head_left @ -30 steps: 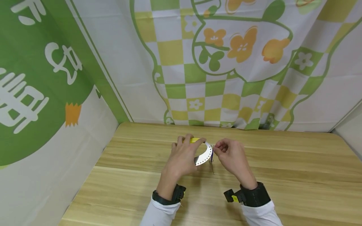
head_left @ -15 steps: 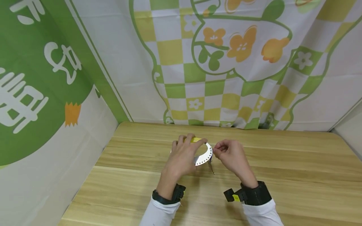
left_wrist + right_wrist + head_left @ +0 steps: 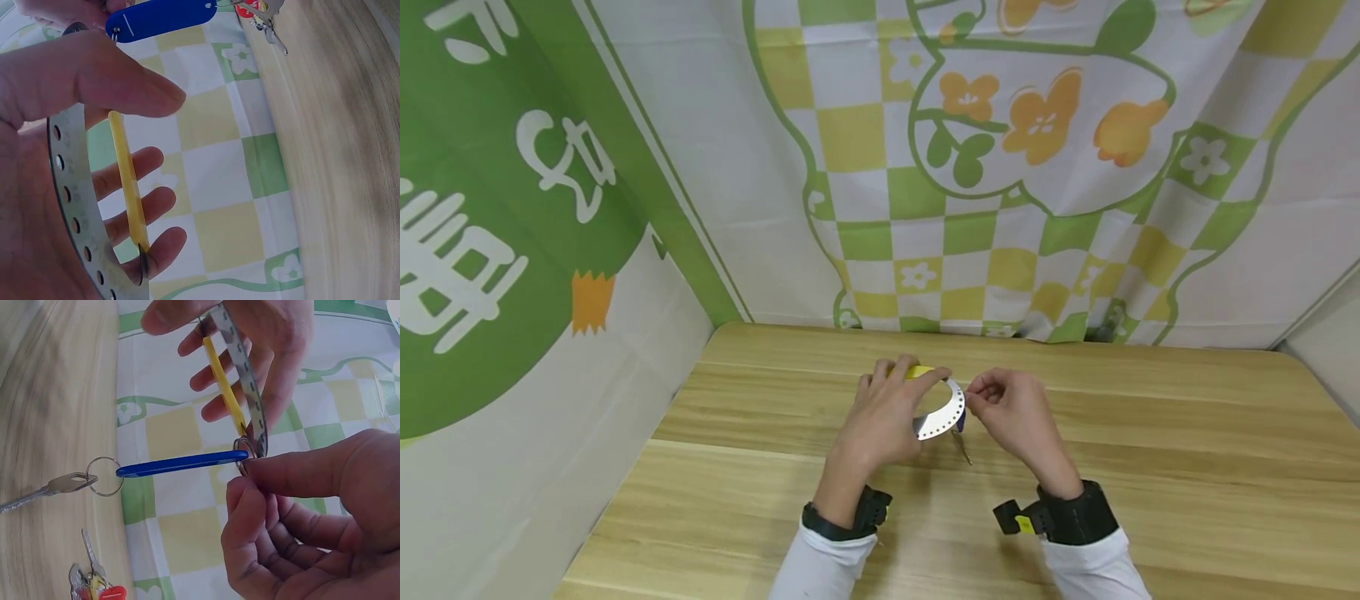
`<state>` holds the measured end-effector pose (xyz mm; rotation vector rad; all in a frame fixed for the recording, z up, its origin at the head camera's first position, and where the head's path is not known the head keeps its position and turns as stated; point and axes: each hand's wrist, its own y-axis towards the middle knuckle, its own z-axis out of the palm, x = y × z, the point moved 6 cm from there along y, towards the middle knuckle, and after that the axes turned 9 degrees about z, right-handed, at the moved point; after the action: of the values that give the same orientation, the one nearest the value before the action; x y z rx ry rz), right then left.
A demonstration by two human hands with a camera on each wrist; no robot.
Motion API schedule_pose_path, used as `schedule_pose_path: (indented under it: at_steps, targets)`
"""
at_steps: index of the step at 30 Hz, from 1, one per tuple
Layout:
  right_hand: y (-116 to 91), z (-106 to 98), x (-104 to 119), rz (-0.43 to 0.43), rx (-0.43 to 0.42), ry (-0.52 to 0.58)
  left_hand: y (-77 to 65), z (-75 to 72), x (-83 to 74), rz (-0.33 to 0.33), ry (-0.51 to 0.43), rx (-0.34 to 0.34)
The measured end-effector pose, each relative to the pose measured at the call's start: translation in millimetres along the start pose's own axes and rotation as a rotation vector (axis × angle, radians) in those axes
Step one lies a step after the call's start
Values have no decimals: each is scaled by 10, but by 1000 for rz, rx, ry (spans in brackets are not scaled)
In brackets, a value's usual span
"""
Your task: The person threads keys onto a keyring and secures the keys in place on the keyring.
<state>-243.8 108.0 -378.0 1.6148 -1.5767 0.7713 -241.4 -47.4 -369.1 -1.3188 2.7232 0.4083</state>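
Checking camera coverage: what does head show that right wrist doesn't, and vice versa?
Head only: black wrist straps, white fabric sleeves, orange printed flowers.
Right wrist only: small red plastic tag beside metal keys.
Both: left hand, right hand, curved silver metal plate with holes, straight yellow bar, long blue plastic tag, pale wood-grain table.

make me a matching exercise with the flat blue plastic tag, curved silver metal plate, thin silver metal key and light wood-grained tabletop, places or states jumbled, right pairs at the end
Column one
1. flat blue plastic tag
2. curved silver metal plate
3. thin silver metal key
4. light wood-grained tabletop

Column two
a. gripped by the left hand, a row of holes showing
b. below both hands
c. has a metal ring at each end
d. on the ring at the tag's end farther from the right hand

Right pairs: 1-c, 2-a, 3-d, 4-b
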Motion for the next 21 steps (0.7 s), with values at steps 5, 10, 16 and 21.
schedule_pose_path:
  at_steps: [5, 10, 16, 21]
  targets:
    - [-24, -9, 86, -171, -71, -114, -12, -3, 11, 1, -29, 1]
    - [-69, 0, 168, -343, -150, -234, -25, -8, 24, -4, -37, 28]
    - [-119, 23, 211, -473, -172, -312, -47, -8, 36, -11, -48, 67]
    - [-120, 39, 202, -502, -158, -331, -66, -11, 44, -12, -61, 79]
